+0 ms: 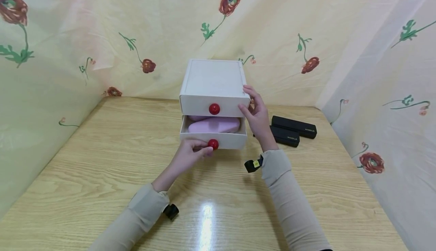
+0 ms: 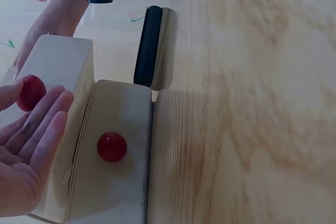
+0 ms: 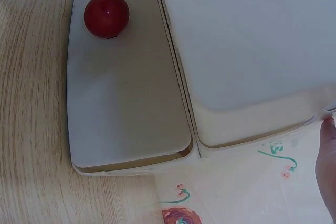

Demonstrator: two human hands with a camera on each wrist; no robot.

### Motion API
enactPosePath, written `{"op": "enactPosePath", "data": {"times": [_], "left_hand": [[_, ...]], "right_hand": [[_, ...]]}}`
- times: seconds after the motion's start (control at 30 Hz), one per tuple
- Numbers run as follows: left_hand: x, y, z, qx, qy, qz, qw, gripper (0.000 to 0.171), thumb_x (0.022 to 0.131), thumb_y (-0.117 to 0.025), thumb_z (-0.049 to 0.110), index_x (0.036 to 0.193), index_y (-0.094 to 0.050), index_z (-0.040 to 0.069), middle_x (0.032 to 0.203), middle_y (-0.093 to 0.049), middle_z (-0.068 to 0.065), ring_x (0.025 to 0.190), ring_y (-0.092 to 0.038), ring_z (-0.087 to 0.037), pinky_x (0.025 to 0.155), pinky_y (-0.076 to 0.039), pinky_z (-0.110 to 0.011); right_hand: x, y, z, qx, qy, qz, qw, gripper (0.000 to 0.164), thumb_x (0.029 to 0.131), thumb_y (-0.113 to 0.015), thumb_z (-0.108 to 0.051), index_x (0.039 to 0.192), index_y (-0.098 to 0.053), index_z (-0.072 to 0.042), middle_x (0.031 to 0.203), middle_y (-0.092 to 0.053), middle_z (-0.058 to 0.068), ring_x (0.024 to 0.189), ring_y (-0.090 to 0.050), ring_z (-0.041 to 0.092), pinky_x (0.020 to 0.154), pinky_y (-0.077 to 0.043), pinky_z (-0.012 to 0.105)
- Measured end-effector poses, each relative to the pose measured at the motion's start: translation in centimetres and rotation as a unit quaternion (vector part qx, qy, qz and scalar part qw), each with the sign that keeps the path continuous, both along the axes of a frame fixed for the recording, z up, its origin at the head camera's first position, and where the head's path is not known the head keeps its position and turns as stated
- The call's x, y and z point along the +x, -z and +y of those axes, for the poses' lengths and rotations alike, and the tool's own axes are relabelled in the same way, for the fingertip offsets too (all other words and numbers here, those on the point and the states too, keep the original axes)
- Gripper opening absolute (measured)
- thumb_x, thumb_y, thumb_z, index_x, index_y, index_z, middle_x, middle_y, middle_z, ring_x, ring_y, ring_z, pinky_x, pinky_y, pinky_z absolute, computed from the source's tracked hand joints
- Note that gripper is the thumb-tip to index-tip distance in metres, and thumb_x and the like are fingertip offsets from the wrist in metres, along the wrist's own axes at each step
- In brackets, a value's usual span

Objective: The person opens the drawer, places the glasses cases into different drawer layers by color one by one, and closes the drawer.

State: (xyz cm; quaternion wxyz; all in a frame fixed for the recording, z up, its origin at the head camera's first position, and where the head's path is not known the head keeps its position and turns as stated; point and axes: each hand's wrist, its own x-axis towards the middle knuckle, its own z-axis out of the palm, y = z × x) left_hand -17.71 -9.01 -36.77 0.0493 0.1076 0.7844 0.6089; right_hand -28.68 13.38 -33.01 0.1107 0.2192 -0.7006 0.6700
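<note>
A small white drawer cabinet (image 1: pixel 214 77) stands at the back of the table, a red round knob (image 1: pixel 214 109) on its upper drawer. In the head view its lower drawer (image 1: pixel 231 141) is pulled out, with light purple smooth-looking items (image 1: pixel 214 125) inside. My left hand (image 1: pixel 185 156) pinches the lower drawer's red knob (image 1: pixel 213 144) between thumb and fingers. At the cabinet's front right corner my right hand (image 1: pixel 257 116) grips, thumb on the front and fingertips at the top edge. The left wrist view shows thumb and fingers around a red knob (image 2: pixel 31 93).
Two black oblong cases (image 1: pixel 294 126) with pale lettering lie right of the cabinet, behind my right wrist. A flowered cloth (image 1: pixel 163 35) hangs behind and at both sides. The wooden table (image 1: pixel 112 141) stretches toward me. Black wrist devices (image 1: pixel 171 211) sit under both cuffs.
</note>
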Motion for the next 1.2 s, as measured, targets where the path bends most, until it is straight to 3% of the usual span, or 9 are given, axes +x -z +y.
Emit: {"op": "enactPosePath", "data": {"times": [0.57, 0.8, 1.03, 1.2], "left_hand": [[-1.3, 0.2, 0.3, 0.031, -0.015, -0.023, 0.9992, 0.025, 0.092, -0.065, 0.010, 0.103, -0.068, -0.013, 0.093, -0.072, -0.027, 0.083, -0.074, -0.027, 0.080, -0.058, -0.048], [-1.2, 0.3, 0.3, 0.052, 0.002, -0.042, 0.9978, 0.028, 0.095, -0.061, 0.010, 0.108, -0.064, -0.015, 0.097, -0.070, -0.030, 0.092, -0.070, -0.042, 0.084, -0.056, -0.051], [-1.1, 0.5, 0.6, 0.065, -0.011, -0.058, 0.9961, 0.029, 0.094, -0.062, 0.013, 0.108, -0.065, -0.013, 0.098, -0.071, -0.027, 0.085, -0.074, -0.025, 0.084, -0.057, -0.048], [-1.0, 0.5, 1.0, 0.074, -0.031, -0.063, 0.9948, 0.028, 0.093, -0.065, 0.013, 0.106, -0.066, -0.012, 0.096, -0.072, -0.027, 0.083, -0.074, -0.023, 0.081, -0.059, -0.045]], "right_hand": [[-0.1, 0.0, -0.1, 0.004, -0.001, 0.002, 1.000, 0.049, 0.094, -0.061, -0.008, 0.140, -0.045, -0.007, 0.153, -0.038, -0.001, 0.140, -0.037, 0.016, 0.116, -0.034, 0.044], [-0.2, 0.1, 0.0, 0.002, -0.003, 0.002, 1.000, 0.048, 0.094, -0.061, -0.008, 0.140, -0.045, -0.007, 0.152, -0.038, -0.001, 0.142, -0.034, 0.015, 0.117, -0.033, 0.044], [-0.1, 0.1, 0.0, 0.003, -0.004, 0.000, 1.000, 0.049, 0.094, -0.061, -0.009, 0.140, -0.045, -0.008, 0.152, -0.038, -0.002, 0.143, -0.033, 0.014, 0.117, -0.033, 0.044], [0.0, 0.0, 0.0, -0.001, -0.005, 0.003, 1.000, 0.049, 0.094, -0.061, -0.008, 0.140, -0.045, -0.008, 0.152, -0.038, -0.001, 0.144, -0.032, 0.014, 0.117, -0.032, 0.044]]}}
